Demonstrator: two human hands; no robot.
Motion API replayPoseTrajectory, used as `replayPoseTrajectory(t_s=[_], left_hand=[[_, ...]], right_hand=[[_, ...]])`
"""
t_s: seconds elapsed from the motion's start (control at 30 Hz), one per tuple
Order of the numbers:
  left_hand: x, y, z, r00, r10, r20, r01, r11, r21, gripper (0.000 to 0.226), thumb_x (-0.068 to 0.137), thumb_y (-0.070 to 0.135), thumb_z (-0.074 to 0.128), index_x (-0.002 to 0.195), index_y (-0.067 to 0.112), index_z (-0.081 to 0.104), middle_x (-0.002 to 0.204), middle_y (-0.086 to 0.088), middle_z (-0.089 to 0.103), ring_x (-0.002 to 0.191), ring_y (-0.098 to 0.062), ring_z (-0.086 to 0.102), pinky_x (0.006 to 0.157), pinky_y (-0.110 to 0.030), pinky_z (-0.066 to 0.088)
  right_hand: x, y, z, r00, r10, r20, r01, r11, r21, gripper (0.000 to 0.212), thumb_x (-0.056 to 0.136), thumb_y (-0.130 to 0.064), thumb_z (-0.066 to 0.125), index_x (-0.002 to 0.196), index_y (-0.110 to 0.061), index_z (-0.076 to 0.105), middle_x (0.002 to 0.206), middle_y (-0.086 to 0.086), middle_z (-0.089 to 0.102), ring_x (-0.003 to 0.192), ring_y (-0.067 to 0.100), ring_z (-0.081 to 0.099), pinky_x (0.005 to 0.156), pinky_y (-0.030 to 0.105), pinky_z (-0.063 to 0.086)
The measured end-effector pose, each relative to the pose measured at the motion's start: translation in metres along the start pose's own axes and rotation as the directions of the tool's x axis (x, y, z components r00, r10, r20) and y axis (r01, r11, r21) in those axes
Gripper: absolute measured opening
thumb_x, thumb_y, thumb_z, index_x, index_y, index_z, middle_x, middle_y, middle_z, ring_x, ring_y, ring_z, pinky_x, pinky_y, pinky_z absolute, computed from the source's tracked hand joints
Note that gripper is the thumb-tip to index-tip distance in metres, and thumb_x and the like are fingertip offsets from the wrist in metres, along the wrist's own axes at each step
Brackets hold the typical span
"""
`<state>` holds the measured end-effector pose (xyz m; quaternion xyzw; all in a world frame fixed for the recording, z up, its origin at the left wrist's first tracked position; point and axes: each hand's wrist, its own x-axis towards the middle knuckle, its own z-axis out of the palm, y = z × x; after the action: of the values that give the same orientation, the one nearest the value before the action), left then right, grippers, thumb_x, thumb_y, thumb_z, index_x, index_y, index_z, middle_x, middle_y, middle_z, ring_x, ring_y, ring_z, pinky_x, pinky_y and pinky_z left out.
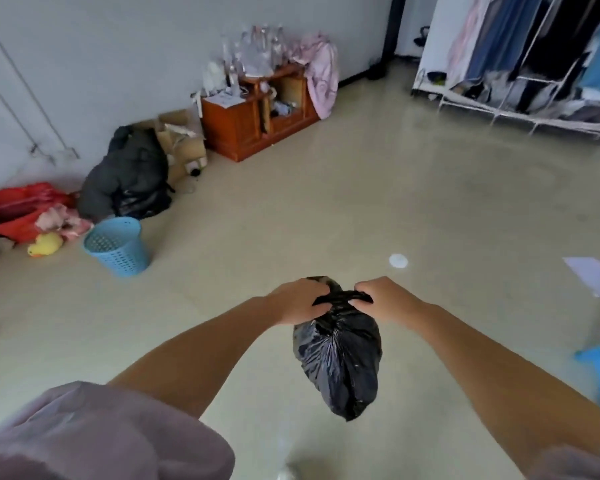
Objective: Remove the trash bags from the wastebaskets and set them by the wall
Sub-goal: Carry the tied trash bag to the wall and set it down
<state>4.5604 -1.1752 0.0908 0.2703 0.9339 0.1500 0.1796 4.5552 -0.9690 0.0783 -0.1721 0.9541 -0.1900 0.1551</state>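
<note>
A small black plastic trash bag, bunched and gathered at its neck, is being held up in the air over the pale floor, well apart from the grey wall. The neck is being pinched from both sides: the left hand is clenched on the twisted plastic at one side and the right hand on the other, so each grip is grasping the bag's top — the look of a knot being drawn tight, though the knot itself is partly hidden by the fingers.

The step in hand is being judged as the closing or carrying of a bag already lifted out. A light-blue perforated plastic wastebasket is standing tilted on the floor nearer the wall, and no liner is being shown at its rim. Against the wall, just behind that wastebasket, a dark heap of what may be a bag and a dark garment is lying, with cardboard boxes and a low wooden cabinet further along the wall.

What is being called for next — once the neck is secured, the bag is to be carried toward the wall and lowered gently at its foot, near the dark heap, so that nothing is spilled.
</note>
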Motion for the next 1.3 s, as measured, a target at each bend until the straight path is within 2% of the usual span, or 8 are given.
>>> replayPoseTrajectory(t_s=[0.07,0.2,0.3,0.37,0.47,0.73,1.0,1.3], left_hand=[[0.056,-0.005,-0.020,0.998,0.062,0.027,-0.063,0.998,0.022,0.019,0.098,0.029,0.044,0.089,0.013,0.048,0.086,-0.006,0.055,0.075,-0.021,0.050,0.065,-0.032,0.037],[0.163,-0.003,-0.053,0.986,0.148,0.080,-0.152,0.987,0.046,0.020,0.098,0.029,0.043,0.083,0.016,0.043,0.071,0.003,0.045,0.071,-0.020,0.047,0.064,-0.031,0.035],[0.249,-0.002,-0.070,0.977,0.181,0.114,-0.191,0.978,0.080,0.020,0.098,0.030,0.043,0.084,0.016,0.043,0.077,0.000,0.049,0.072,-0.020,0.048,0.064,-0.032,0.037],[0.309,-0.001,-0.083,0.973,0.199,0.120,-0.212,0.972,0.104,0.019,0.098,0.030,0.042,0.085,0.016,0.044,0.081,-0.002,0.051,0.073,-0.020,0.049,0.065,-0.033,0.038],[0.395,0.002,-0.103,0.976,0.186,0.111,-0.197,0.975,0.101,0.017,0.098,0.031,0.042,0.086,0.018,0.044,0.083,-0.001,0.051,0.073,-0.020,0.050,0.067,-0.034,0.041],[0.596,-0.001,-0.162,0.982,0.160,0.101,-0.160,0.987,-0.007,0.019,0.097,0.031,0.043,0.083,0.019,0.048,0.073,0.004,0.049,0.073,-0.022,0.053,0.069,-0.038,0.044],[0.797,-0.058,-0.225,0.981,0.167,0.096,-0.168,0.986,0.001,0.022,0.097,0.030,0.042,0.079,0.018,0.044,0.071,0.004,0.046,0.070,-0.020,0.048,0.066,-0.034,0.039],[1.025,-0.120,-0.348,0.968,0.203,0.148,-0.211,0.977,0.041,0.021,0.097,0.027,0.044,0.083,0.013,0.047,0.077,-0.003,0.052,0.070,-0.021,0.048,0.062,-0.031,0.035]], right_hand=[[0.026,0.032,-0.022,0.998,0.053,-0.035,-0.053,0.999,0.010,0.029,0.092,-0.030,0.052,0.071,-0.009,0.049,0.061,0.003,0.049,0.057,0.020,0.047,0.054,0.030,0.030],[0.069,0.095,-0.068,0.989,0.125,-0.081,-0.121,0.992,0.045,0.035,0.093,-0.028,0.053,0.060,-0.026,0.039,0.056,-0.006,0.043,0.049,0.010,0.040,0.050,0.024,0.028],[0.111,0.151,-0.100,0.980,0.171,-0.103,-0.165,0.984,0.060,0.032,0.093,-0.028,0.053,0.065,-0.016,0.043,0.056,-0.002,0.044,0.050,0.015,0.040,0.051,0.027,0.028],[0.142,0.192,-0.124,0.978,0.172,-0.114,-0.167,0.985,0.051,0.037,0.093,-0.027,0.052,0.061,-0.018,0.038,0.056,-0.001,0.042,0.050,0.015,0.038,0.050,0.027,0.026],[0.190,0.249,-0.162,0.984,0.142,-0.111,-0.139,0.990,0.033,0.041,0.094,-0.027,0.050,0.058,-0.022,0.032,0.055,-0.002,0.039,0.050,0.015,0.035,0.050,0.026,0.025],[0.317,0.387,-0.269,0.990,0.127,-0.066,-0.128,0.992,-0.012,0.038,0.095,-0.030,0.049,0.063,-0.016,0.034,0.055,-0.001,0.036,0.048,0.015,0.032,0.050,0.028,0.024],[0.496,0.498,-0.356,0.989,0.137,-0.054,-0.141,0.988,-0.067,0.038,0.096,-0.030,0.048,0.062,-0.018,0.035,0.057,-0.002,0.039,0.048,0.012,0.034,0.050,0.026,0.025],[0.685,0.596,-0.472,0.978,0.185,-0.095,-0.178,0.981,0.076,0.039,0.095,-0.026,0.048,0.059,-0.022,0.033,0.056,-0.002,0.039,0.050,0.012,0.034,0.050,0.025,0.024]])
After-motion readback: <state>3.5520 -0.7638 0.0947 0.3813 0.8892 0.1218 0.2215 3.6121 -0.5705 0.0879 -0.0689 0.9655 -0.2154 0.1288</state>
